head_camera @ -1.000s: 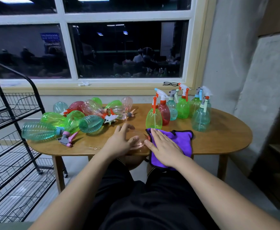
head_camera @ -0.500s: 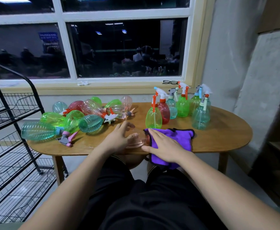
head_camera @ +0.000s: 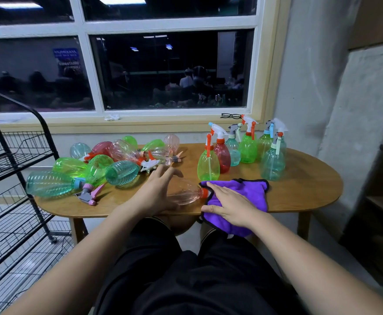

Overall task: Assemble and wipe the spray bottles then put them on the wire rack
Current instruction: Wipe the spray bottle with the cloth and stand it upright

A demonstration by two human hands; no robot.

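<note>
Wooden tabletop (head_camera: 299, 196), front edge: a clear pink bottle (head_camera: 186, 193) lies on its side, long way left to right. Its orange neck points right, touching the purple cloth (head_camera: 252, 189). The left hand (head_camera: 156, 192) rests on its fat end, fingers spread. The right hand (head_camera: 231, 205) lies flat on the cloth. Spray bottles (head_camera: 247, 148) stand farther back.
</note>
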